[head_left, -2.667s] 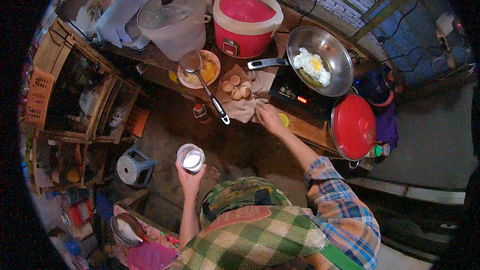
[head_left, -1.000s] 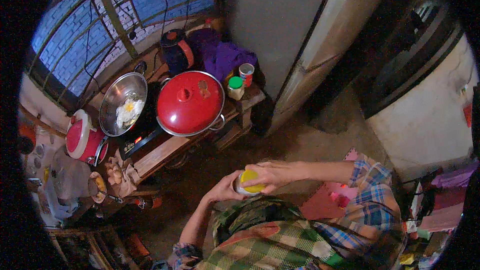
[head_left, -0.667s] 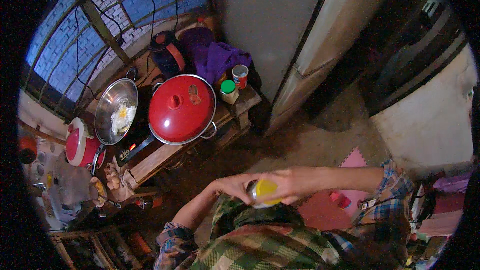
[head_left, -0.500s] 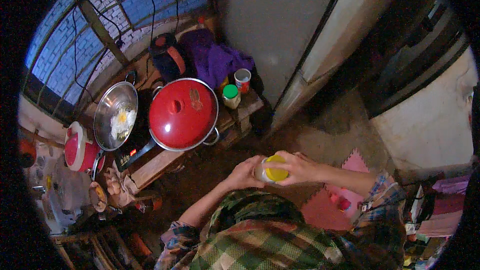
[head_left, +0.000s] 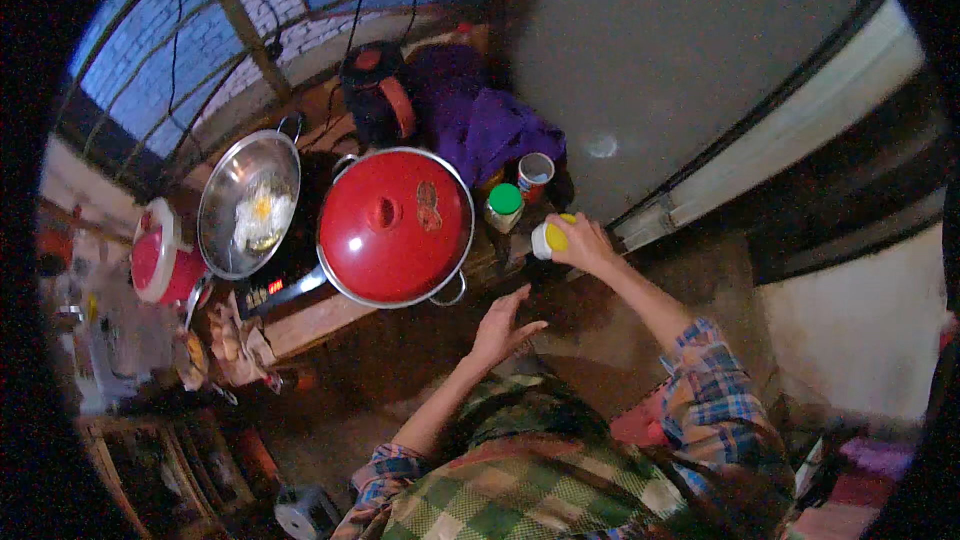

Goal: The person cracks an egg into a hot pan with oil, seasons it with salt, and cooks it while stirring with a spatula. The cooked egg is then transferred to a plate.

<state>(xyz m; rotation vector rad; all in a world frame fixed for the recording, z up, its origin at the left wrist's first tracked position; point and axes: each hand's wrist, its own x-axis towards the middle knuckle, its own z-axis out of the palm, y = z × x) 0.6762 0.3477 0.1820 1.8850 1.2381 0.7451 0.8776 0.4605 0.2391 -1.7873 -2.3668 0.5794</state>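
My right hand (head_left: 590,245) grips a small white jar with a yellow lid (head_left: 543,239), held tilted by the right end of the counter. Just beyond it stand a green-lidded jar (head_left: 504,208) and an open red and white cup (head_left: 536,173). My left hand (head_left: 503,328) is empty, thumb and fingers apart, in front of the counter. Farther up from it, a large pot or pan carries a red domed lid (head_left: 393,230). Left of that sits a steel pan (head_left: 222,210) with an egg (head_left: 264,215) frying in it.
An induction cooker's panel (head_left: 270,290) glows below the pans. A pink container with a white lid (head_left: 155,255) and several eggs (head_left: 228,345) lie at the left. A dark kettle-like appliance (head_left: 380,100) and purple cloth (head_left: 500,135) fill the back. A grey wall (head_left: 690,60) rises on the right.
Both hands were together on the yellow-lidded jar. The left hand has let go and opened, while the right has carried the jar forward toward the counter's right end. The view has shifted.
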